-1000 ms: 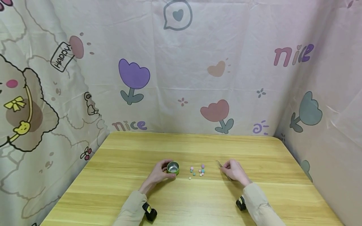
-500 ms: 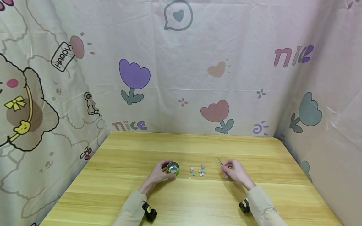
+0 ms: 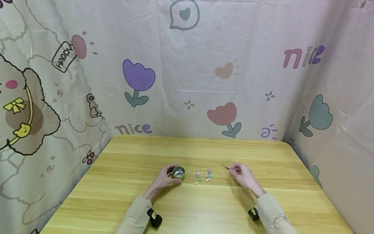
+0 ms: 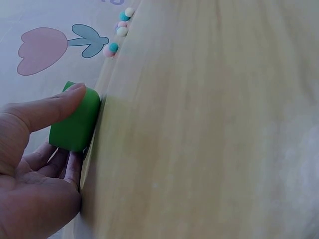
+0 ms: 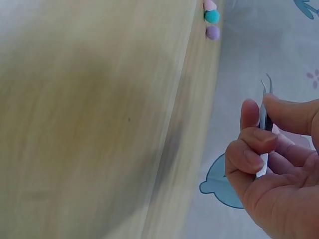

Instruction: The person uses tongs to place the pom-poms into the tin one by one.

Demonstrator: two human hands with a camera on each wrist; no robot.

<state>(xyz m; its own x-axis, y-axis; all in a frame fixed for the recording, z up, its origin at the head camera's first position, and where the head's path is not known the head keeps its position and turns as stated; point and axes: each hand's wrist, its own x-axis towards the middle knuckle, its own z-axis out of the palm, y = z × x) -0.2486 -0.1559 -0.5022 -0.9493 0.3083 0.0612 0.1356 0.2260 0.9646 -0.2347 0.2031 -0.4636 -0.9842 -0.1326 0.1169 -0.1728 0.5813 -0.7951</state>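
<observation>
A small green tin (image 3: 178,172) (image 4: 75,121) stands open on the wooden table (image 3: 193,208). My left hand (image 3: 164,178) (image 4: 37,164) holds it with thumb and fingers curled round its side. Just right of the tin lie several small pastel balls (image 3: 204,176) (image 4: 118,30) (image 5: 211,17), pink, teal, purple and cream. My right hand (image 3: 243,175) (image 5: 279,164) pinches thin metal tweezers (image 3: 225,167) (image 5: 264,117), lifted a little off the table, tips pointing left toward the balls.
A cartoon-printed cloth (image 3: 187,71) hangs behind the table and along both sides. Black wrist cameras (image 3: 154,218) sit on both beige sleeves near the front edge.
My right hand has lifted the tweezers off the table and turned their tips leftward. The left hand and tin have stayed put.
</observation>
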